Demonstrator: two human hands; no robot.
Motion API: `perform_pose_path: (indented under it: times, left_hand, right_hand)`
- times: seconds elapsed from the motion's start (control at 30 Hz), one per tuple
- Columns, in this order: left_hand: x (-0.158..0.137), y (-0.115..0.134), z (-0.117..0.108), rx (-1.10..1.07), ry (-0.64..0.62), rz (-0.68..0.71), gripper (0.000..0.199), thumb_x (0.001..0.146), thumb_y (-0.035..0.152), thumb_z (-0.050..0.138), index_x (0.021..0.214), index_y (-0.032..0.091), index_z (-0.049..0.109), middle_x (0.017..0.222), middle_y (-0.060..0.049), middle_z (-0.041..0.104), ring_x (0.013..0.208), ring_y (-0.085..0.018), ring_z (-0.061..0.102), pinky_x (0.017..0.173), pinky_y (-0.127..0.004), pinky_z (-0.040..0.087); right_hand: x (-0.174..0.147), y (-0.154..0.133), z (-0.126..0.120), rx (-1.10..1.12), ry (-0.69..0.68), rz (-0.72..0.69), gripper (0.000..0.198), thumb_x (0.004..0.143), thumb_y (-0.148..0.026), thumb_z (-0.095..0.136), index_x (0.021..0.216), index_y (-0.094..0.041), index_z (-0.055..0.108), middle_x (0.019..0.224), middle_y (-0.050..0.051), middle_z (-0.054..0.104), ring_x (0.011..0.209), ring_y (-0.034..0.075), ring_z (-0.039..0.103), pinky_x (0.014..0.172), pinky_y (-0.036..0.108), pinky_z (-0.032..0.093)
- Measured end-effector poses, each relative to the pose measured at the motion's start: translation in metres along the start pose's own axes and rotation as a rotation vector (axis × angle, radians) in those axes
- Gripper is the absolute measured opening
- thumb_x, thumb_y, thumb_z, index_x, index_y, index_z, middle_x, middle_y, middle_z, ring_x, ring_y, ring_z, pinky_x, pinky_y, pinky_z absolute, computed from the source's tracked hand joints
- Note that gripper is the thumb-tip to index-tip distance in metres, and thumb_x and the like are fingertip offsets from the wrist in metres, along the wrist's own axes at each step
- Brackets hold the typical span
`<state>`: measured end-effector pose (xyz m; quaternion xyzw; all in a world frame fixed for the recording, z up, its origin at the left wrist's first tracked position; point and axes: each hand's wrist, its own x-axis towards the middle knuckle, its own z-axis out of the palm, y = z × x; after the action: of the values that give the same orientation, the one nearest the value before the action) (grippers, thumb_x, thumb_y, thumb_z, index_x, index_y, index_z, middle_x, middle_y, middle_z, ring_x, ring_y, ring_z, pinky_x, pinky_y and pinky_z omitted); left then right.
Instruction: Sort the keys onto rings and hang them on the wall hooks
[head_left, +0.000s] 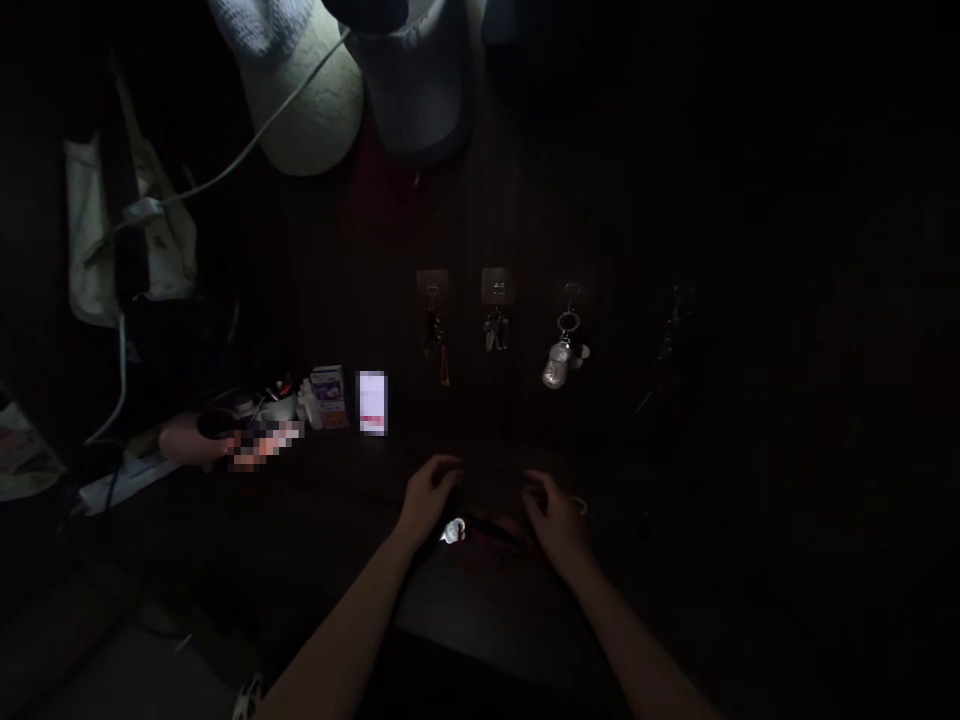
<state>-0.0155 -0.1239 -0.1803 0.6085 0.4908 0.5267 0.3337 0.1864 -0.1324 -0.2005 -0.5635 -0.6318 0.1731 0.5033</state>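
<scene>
My left hand [429, 500] is over the dark tabletop, fingers bent but apart, with nothing visible in it. Just below its palm lies a small, brightly lit whitish object [453, 531] with a reddish bit at its edge; its kind is unclear. Across from it, my right hand [556, 520] is also open, fingers loosely curved. Between the hands is a dim, dark reddish item [499, 533], too dark to name. A small pale loop [579, 505] shows beside the right hand's outer edge.
A lit phone [373, 403] stands upright beside a small box [328, 398]. Keys [495, 330] and a keyring with a silvery charm [556, 365] hang from wall hooks. Caps [311, 110] and a cable [247, 150] hang above. A pale bag [90, 235] is at left.
</scene>
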Motion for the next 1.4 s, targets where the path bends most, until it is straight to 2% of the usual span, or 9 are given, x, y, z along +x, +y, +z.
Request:
perform_pose_path:
  times: [0.2,0.4,0.53,0.73,0.83,1.0,1.2,1.3,1.4]
  left_hand:
    - [-0.008,0.011,-0.004,0.148,-0.153,0.105,0.018,0.076,0.034,0.053,0.088,0.026,0.064,0.088,0.000,0.067,0.085,-0.017,0.061,0.079,-0.028,0.045]
    - [-0.010,0.014,-0.005,0.224,-0.284,0.158,0.017,0.074,0.033,0.056,0.084,0.026,0.068,0.088,-0.002,0.068,0.086,-0.019,0.061,0.079,-0.029,0.044]
    - [-0.008,0.010,-0.003,0.295,-0.426,0.258,0.017,0.073,0.032,0.059,0.085,0.026,0.069,0.095,-0.004,0.066,0.094,-0.019,0.059,0.087,-0.031,0.042]
    - [-0.006,0.005,-0.002,0.368,-0.439,0.267,0.013,0.072,0.028,0.058,0.076,0.024,0.069,0.099,-0.006,0.064,0.097,-0.020,0.058,0.088,-0.032,0.042]
    - [-0.005,0.006,-0.003,0.371,-0.392,0.244,0.014,0.073,0.029,0.054,0.075,0.023,0.066,0.091,-0.004,0.066,0.091,-0.020,0.059,0.084,-0.031,0.043]
    - [-0.003,0.007,-0.006,0.398,-0.227,0.127,0.024,0.078,0.037,0.045,0.082,0.022,0.063,0.085,-0.001,0.068,0.081,-0.018,0.062,0.076,-0.028,0.045]
    - [0.000,0.004,-0.010,0.513,-0.016,-0.004,0.027,0.080,0.040,0.042,0.085,0.022,0.062,0.082,-0.001,0.068,0.078,-0.019,0.063,0.068,-0.025,0.045]
    - [-0.001,0.004,-0.014,0.585,0.060,-0.061,0.027,0.080,0.040,0.042,0.088,0.022,0.061,0.085,-0.003,0.069,0.080,-0.020,0.064,0.067,-0.026,0.045]
    - [-0.003,0.002,-0.020,0.587,0.077,-0.060,0.028,0.079,0.039,0.042,0.093,0.023,0.061,0.090,-0.003,0.069,0.084,-0.021,0.064,0.070,-0.028,0.046]
  right_hand:
    - [-0.001,-0.004,-0.007,-0.026,0.070,-0.027,0.028,0.076,-0.028,0.044,0.098,-0.021,0.060,0.089,0.004,0.068,0.084,0.019,0.064,0.079,0.034,0.047]
    - [-0.003,-0.004,-0.012,-0.057,0.086,-0.045,0.022,0.077,-0.027,0.045,0.088,-0.021,0.063,0.091,0.004,0.069,0.088,0.019,0.062,0.082,0.035,0.045]
    - [-0.004,-0.009,-0.024,0.020,0.081,0.027,0.021,0.077,-0.027,0.045,0.083,-0.022,0.064,0.086,0.002,0.069,0.085,0.018,0.063,0.076,0.030,0.047]
    - [0.009,-0.018,-0.062,-0.013,-0.108,0.036,0.019,0.073,-0.026,0.050,0.082,-0.022,0.066,0.079,0.000,0.069,0.073,0.016,0.063,0.067,0.026,0.046]
    - [0.017,-0.008,-0.075,-0.037,-0.077,0.020,0.019,0.073,-0.028,0.051,0.084,-0.021,0.066,0.081,0.000,0.068,0.073,0.016,0.062,0.068,0.028,0.046]
    - [0.018,0.026,-0.073,0.106,0.209,0.045,0.021,0.076,-0.030,0.047,0.087,-0.020,0.062,0.086,0.004,0.068,0.083,0.019,0.063,0.075,0.032,0.047]
    - [0.011,0.034,-0.069,-0.182,0.137,-0.095,0.024,0.076,-0.016,0.042,0.087,-0.021,0.063,0.090,0.004,0.067,0.089,0.019,0.060,0.081,0.033,0.043]
    - [0.006,0.027,-0.071,-0.389,0.127,-0.094,0.024,0.079,-0.015,0.044,0.091,-0.022,0.063,0.094,0.004,0.067,0.092,0.020,0.058,0.081,0.034,0.040]
    - [0.001,0.023,-0.071,-0.551,0.110,-0.085,0.024,0.080,-0.017,0.049,0.098,-0.022,0.062,0.098,0.006,0.067,0.095,0.023,0.056,0.080,0.037,0.038]
